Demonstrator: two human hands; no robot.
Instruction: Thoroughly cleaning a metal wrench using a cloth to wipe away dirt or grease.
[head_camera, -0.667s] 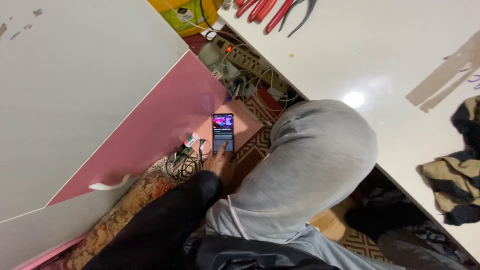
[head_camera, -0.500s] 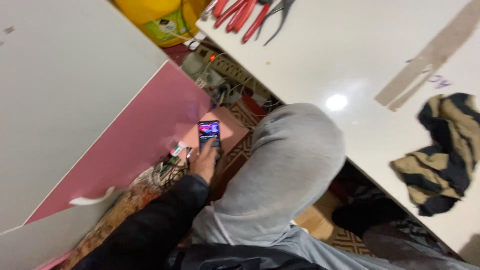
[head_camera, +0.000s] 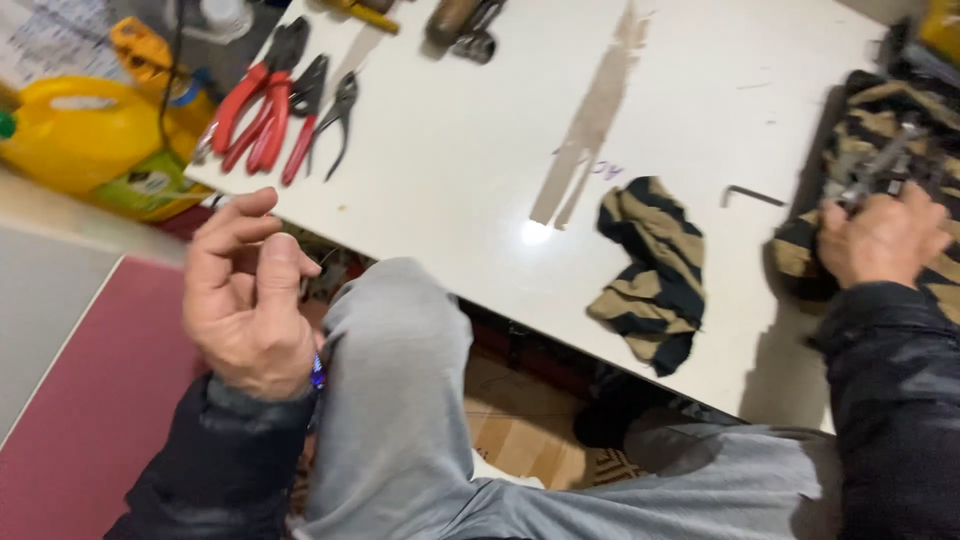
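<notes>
Both hands apart: right hand (head_camera: 880, 240) seemingly grips metal tool (head_camera: 880, 160).

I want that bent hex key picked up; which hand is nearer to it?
Right. The right hand rests just right of the hex key; the left hand hangs off the table's near-left edge.

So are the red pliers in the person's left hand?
No, the red-handled pliers lie on the white table, apart from the raised left hand, whose fingers hold nothing visible.
</notes>
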